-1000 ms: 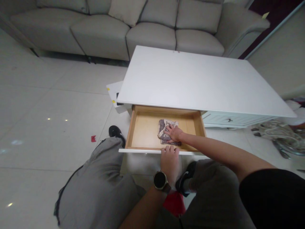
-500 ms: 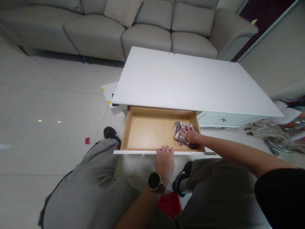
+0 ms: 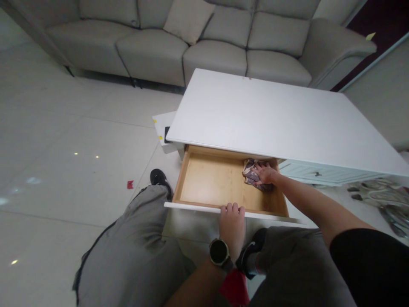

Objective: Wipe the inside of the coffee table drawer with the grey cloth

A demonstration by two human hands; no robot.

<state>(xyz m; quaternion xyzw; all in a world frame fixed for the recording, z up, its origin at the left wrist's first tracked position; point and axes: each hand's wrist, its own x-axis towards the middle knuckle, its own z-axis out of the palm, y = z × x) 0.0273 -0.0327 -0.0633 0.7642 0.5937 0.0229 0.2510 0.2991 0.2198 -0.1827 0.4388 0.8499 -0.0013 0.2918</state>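
A wooden drawer (image 3: 211, 177) is pulled out from a white coffee table (image 3: 265, 115). My left hand (image 3: 232, 226) has its fingers hooked over the top edge of the drawer's white front; a watch is on that wrist. Inside the drawer, toward its back right corner, lies a bunched brown and cream patterned cloth (image 3: 249, 174). My right hand (image 3: 266, 174) presses on this cloth from above, fingers spread flat across it. Part of the cloth is hidden beneath the palm.
Behind the table stands a long grey sofa (image 3: 153, 49). A white box (image 3: 169, 147) is by the table's left end. A closed drawer (image 3: 319, 172) is at the right, with cables (image 3: 377, 189) on the floor beyond. A red scrap (image 3: 130, 184) lies on the tiles.
My right hand has slid the cloth toward the back of the drawer. My left hand stays on the drawer's front edge. The whole view has shifted, with things appearing farther right.
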